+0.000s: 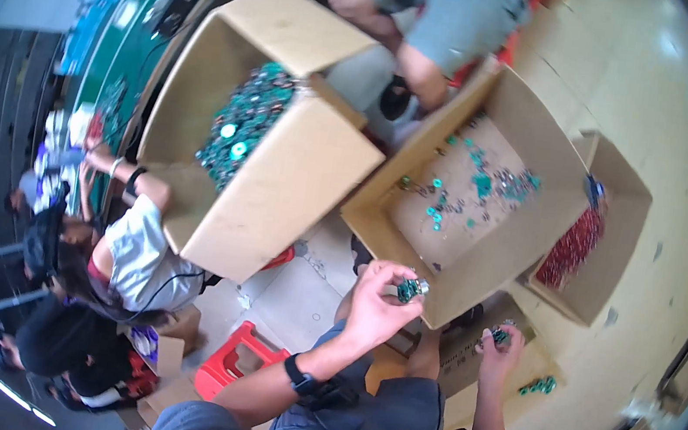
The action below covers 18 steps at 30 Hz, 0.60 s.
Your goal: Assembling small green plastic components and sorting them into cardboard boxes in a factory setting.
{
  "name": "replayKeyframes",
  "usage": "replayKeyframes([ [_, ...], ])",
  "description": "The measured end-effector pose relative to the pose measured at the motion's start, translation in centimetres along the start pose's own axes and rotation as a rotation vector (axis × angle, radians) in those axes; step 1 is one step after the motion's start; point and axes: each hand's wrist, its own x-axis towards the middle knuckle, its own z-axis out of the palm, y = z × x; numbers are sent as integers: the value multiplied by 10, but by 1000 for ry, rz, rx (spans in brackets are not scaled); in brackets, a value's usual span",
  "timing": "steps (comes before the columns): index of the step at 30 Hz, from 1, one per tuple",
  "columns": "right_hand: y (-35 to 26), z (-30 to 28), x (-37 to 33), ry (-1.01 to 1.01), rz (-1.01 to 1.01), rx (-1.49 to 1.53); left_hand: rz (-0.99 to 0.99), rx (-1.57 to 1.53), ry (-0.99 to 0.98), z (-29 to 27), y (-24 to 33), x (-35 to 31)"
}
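Note:
My left hand (pixel 377 306) is closed, thumb and fingers pinching a small bunch of green ring-like parts (pixel 410 290) with shiny bits. It is just off the near edge of an open cardboard box (pixel 556 113), where green and copper-coloured pieces (pixel 482 184) lie loosely scattered on the bottom. To the right, my right hand (pixel 499 358) has its fingers curled around more small green parts (pixel 501 334). Below and right of that hand, a short row of green rings (pixel 537 385) rests on a flat surface. The exact kind of these parts is too small to make out.
A taller cardboard box (pixel 296 182), heaped with green parts (pixel 251 127), stands to the left. Red thin pieces fill part of a box (pixel 608 278) at right. A red stool (pixel 240 361) is at lower left. One person (pixel 453 32) sits opposite; another (pixel 136 256) works at a green bench.

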Motion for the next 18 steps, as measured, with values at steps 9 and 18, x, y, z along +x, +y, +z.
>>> replayKeyframes([
  [9, -49, 130, -28, -239, -209, -228, 141, 45, 593, -258, 85, 164],
  [18, -100, 183, -70, -240, 31, -65, -542, 106, 678, -402, -55, 269],
])
